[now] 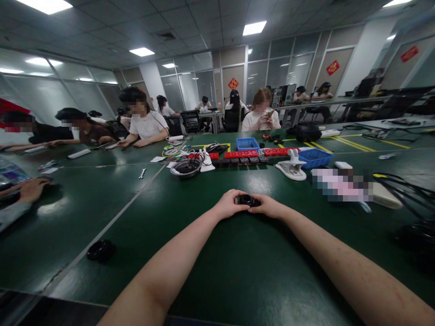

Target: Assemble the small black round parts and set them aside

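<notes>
From the head view I have both forearms (180, 260) reaching forward from the near edge, converging low over the green table (217, 271). My left hand (230, 205) and right hand (269, 206) meet around a black round part (247, 199), just short of the white clip stand (291, 168) farther right. The fingers of each are curled in, gripping the part from left and right, thumbs on the near side. I can't make out the far fingertips or the part's underside. A black ring (99, 250) lies near left; a dark bundle (416, 244) at far right is cut off.
</notes>
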### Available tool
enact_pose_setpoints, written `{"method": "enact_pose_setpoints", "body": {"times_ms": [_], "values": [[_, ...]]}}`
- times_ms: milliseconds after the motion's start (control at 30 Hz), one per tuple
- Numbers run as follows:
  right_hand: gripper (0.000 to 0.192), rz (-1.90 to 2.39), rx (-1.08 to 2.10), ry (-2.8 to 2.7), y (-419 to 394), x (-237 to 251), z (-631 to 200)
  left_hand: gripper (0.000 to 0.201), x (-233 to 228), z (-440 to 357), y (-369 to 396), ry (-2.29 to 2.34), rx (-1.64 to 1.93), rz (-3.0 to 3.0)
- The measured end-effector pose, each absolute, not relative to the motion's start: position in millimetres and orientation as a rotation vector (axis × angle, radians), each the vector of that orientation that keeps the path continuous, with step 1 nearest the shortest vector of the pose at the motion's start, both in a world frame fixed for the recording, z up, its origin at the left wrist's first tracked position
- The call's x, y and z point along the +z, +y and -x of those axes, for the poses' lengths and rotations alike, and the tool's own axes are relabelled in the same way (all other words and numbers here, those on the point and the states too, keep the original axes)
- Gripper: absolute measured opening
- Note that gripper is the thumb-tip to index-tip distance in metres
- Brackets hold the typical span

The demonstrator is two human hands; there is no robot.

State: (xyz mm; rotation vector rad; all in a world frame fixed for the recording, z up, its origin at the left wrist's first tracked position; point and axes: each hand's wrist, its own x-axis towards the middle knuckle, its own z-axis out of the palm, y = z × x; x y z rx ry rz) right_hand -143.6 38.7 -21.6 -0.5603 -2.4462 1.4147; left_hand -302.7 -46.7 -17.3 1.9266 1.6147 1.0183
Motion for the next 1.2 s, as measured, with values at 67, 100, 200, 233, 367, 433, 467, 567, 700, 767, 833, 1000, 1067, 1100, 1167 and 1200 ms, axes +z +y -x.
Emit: {"method": "enact_pose_setpoints", "body": {"times_ms": [67,100,200,233,367,433,467,567,700,767,833,1000,1067,1100,1167,1200], "values": [[0.035,0.583,1.398,-2.442,39,-24,144,0.044,-16,301,-49,1.643,1.023,-1.934],[0.034,0.609,1.380,-2.440,39,-25,144,0.044,-15,299,-50,1.662,1.023,-1.932],[0.033,0.732,1.221,-2.445,38,-29,147,0.043,-14,294,-53,1.755,1.037,-1.921],[0.033,0.784,1.130,-2.449,37,-30,148,0.042,-14,291,-54,1.801,1.049,-1.915],[0.029,1.032,0.680,-2.429,25,-34,157,0.037,-15,279,-55,2.044,1.116,-1.813],[0.025,1.134,0.523,-2.402,19,-35,161,0.036,-17,275,-56,2.119,1.147,-1.762],[0.025,1.161,0.484,-2.396,17,-34,162,0.036,-17,274,-56,2.125,1.160,-1.758],[0.035,1.076,0.541,-2.424,16,-32,160,0.036,-17,277,-55,2.043,1.173,-1.813],[0.052,0.701,0.969,-2.488,26,-23,148,0.038,-15,289,-52,1.824,1.083,-1.885],[0.050,0.559,1.238,-2.505,32,-18,143,0.041,-13,294,-50,1.725,1.031,-1.887],[0.047,0.481,1.430,-2.513,37,-15,139,0.043,-13,298,-49,1.648,0.990,-1.883],[0.043,0.480,1.553,-2.502,41,-14,138,0.046,-14,302,-47,1.543,0.942,-1.881],[0.043,0.476,1.565,-2.486,40,-15,139,0.047,-16,303,-47,1.542,0.957,-1.885],[0.043,0.475,1.570,-2.479,40,-16,139,0.047,-16,303,-47,1.547,0.960,-1.885],[0.044,0.477,1.573,-2.473,40,-16,140,0.047,-17,302,-47,1.566,0.965,-1.889],[0.044,0.479,1.570,-2.475,39,-16,140,0.047,-16,302,-47,1.576,0.965,-1.892]]}}
